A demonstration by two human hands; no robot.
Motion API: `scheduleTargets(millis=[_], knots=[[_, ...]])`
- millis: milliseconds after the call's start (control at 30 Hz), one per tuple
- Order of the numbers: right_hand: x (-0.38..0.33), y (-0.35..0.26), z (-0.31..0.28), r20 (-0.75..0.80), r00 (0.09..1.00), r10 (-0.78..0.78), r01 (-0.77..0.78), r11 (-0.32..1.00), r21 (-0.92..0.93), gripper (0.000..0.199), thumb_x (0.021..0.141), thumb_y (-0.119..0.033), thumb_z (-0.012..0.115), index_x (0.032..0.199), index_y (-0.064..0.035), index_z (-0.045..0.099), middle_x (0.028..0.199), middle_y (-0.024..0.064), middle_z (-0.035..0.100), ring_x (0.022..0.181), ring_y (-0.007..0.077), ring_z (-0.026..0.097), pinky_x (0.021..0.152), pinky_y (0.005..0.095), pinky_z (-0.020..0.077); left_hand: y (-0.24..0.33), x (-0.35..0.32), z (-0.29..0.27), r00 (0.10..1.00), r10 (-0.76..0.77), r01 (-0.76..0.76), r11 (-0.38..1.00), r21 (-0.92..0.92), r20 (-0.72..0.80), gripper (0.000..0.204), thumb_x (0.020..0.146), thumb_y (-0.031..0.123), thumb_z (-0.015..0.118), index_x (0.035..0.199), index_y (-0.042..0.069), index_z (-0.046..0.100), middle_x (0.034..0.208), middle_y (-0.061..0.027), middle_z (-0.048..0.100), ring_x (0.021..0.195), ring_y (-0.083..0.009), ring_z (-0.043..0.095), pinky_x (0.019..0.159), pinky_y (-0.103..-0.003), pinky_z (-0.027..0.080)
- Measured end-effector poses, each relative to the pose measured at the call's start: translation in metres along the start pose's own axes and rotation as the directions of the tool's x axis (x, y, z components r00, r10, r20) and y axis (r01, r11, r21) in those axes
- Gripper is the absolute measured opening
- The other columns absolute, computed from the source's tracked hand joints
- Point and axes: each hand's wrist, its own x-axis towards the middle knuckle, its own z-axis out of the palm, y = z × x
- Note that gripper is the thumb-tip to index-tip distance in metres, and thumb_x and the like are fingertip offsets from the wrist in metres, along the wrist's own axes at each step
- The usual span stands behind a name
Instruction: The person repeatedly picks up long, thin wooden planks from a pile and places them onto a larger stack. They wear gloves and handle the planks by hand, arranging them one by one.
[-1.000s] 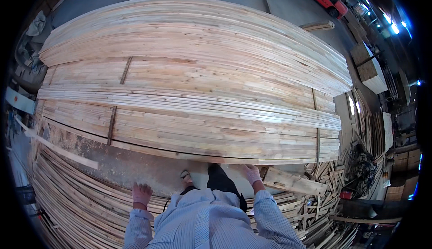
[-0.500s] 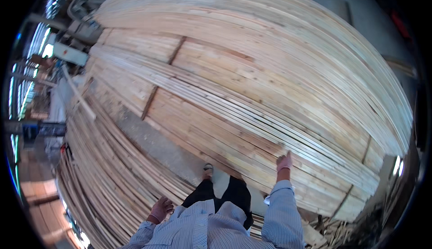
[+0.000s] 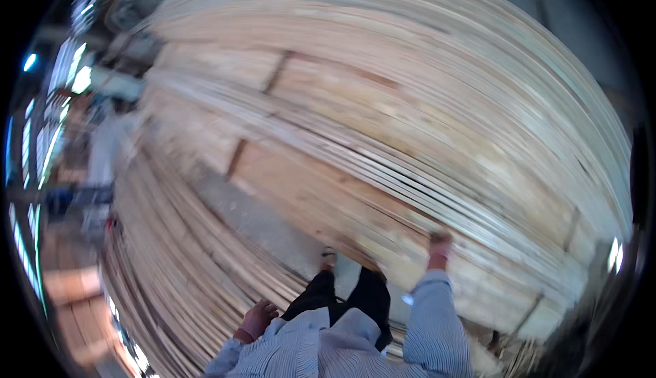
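My left hand (image 3: 258, 319) hangs low beside my body, above a pile of narrow wooden strips (image 3: 205, 279). Its fingers are loosely bent and a little apart, with nothing seen in them. Out in front, my right hand (image 3: 441, 243) is over the near side of a broad stack of pale boards (image 3: 321, 187); its fingers are smeared by motion. Whether it touches the wood cannot be made out. Close to its fingers, a row of narrow strips (image 3: 383, 176) runs diagonally along the boards.
Grey floor (image 3: 266, 221) shows between the two piles, and my foot (image 3: 329, 258) is at its end. Thin dark crosspieces (image 3: 236, 158) lie across gaps in the stack. Broken offcuts (image 3: 523, 357) gather at the lower right. A cluttered wall with bright slits borders the left.
The whole view has shifted slightly and become more blurred, with boards and body a little farther right. My right hand's upright finger or thumb no longer shows clearly.
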Motion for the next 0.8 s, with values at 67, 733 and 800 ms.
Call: scheduleTargets(millis=[67, 733, 800], knots=[[-0.023, -0.008, -0.018, -0.084, 0.996, -0.041, 0.035, 0.997, -0.069, 0.009, 0.085, -0.014, 0.055, 0.077, -0.0096, 0.056, 0.073, 0.0032, 0.057, 0.074, 0.0211, 0.057, 0.070, 0.0387, 0.0499, 0.003, 0.014, -0.010, 0.995, 0.024, -0.043, 0.976, -0.213, -0.093, 0.022, 0.081, 0.021, 0.054, 0.102, 0.014, 0.060, 0.103, -0.0028, 0.058, 0.106, -0.0217, 0.053, 0.092, -0.033, 0.044], [-0.351, 0.059, 0.119, 0.056, 0.962, -0.268, 0.223, 0.885, 0.408, 0.044, 0.063, 0.004, 0.060, 0.106, -0.0049, 0.059, 0.100, 0.0109, 0.062, 0.100, 0.0331, 0.059, 0.104, 0.0552, 0.0424, -0.100, 0.131, -0.023, 0.892, 0.445, 0.418, -0.878, 0.232, 0.076, 0.040, 0.094, 0.055, 0.052, 0.094, 0.015, 0.053, 0.091, -0.0060, 0.057, 0.078, -0.0259, 0.056, 0.070, -0.039, 0.050], [-0.383, 0.059, 0.126, 0.058, 0.961, -0.272, 0.237, 0.910, 0.340, 0.056, 0.059, 0.003, 0.067, 0.114, -0.0024, 0.057, 0.110, 0.0117, 0.062, 0.110, 0.0361, 0.058, 0.105, 0.0553, 0.0419, -0.065, 0.123, -0.045, 0.881, 0.399, 0.215, -0.815, -0.538, -0.253, 0.042, 0.092, 0.057, 0.054, 0.096, 0.015, 0.054, 0.094, -0.0070, 0.059, 0.082, -0.0278, 0.058, 0.073, -0.041, 0.052]])
